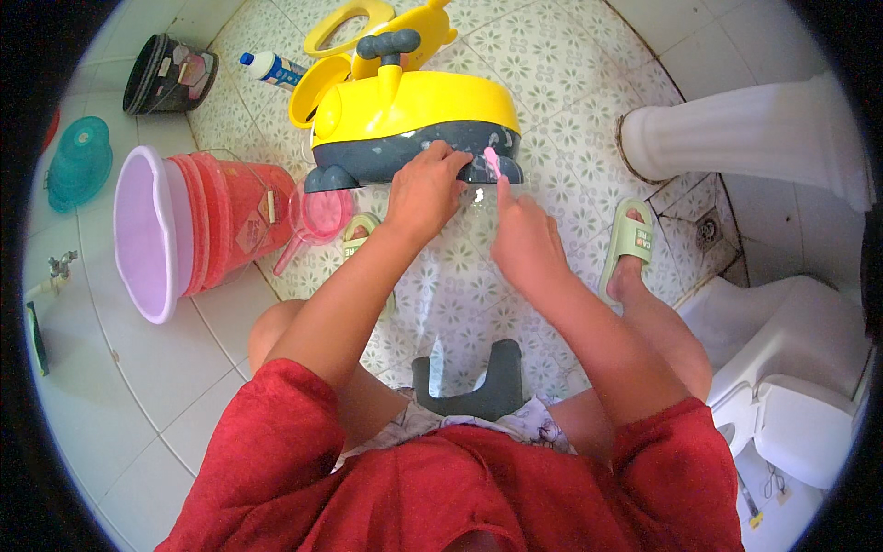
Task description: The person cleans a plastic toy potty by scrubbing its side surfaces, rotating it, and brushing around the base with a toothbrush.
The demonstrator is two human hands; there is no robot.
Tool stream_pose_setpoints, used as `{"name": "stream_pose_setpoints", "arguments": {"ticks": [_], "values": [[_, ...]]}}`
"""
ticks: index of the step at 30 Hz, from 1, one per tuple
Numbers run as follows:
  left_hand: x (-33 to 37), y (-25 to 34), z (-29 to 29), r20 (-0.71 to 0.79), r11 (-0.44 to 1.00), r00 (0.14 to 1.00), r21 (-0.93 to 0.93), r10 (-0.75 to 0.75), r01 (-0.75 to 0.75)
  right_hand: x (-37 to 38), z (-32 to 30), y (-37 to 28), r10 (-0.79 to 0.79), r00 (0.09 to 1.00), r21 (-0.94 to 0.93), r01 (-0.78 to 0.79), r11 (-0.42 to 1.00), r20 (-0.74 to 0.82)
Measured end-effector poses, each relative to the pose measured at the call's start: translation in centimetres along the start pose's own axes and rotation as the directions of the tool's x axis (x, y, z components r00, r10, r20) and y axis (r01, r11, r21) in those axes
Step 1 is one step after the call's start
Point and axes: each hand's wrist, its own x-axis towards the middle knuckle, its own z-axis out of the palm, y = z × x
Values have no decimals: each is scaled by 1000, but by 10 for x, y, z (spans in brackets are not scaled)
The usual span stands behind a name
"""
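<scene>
A child's ride-on-shaped potty [428, 106], yellow on top with a dark grey base and a grey handlebar, stands on the floor ahead of me. White foam smears dot its grey side. My left hand [428, 191] grips the lower edge of the base, fingers bent over it. A small pink brush, like a toothbrush [493, 161], is in my right hand [529, 235], the index finger stretched along it. Its end lies against the grey base near the right corner; the bristles are hidden.
Yellow potty parts [349, 28] and a white-and-blue bottle [273, 69] lie behind. Stacked red buckets [239, 207] with a lilac basin [143, 235], a pink dipper [324, 216] and a black bucket [170, 78] are left. A white pedestal [727, 138], floor drain [707, 230] and toilet [805, 428] are right.
</scene>
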Motion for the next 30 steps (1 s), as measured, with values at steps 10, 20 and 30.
{"name": "stream_pose_setpoints", "arguments": {"ticks": [10, 20, 30], "values": [[-6, -8, -1, -27, 1000, 999, -13, 21, -21, -5, 7, -14, 21, 1000, -14, -20, 1000, 18], [-3, -4, -2, 11, 1000, 1000, 15, -8, 8, -12, 16, -9, 23, 1000, -62, -24, 998, -15], [-4, -5, 1, 27, 1000, 999, 10, -26, 26, -18, 17, -15, 65, 996, -63, -61, 996, 66]]}}
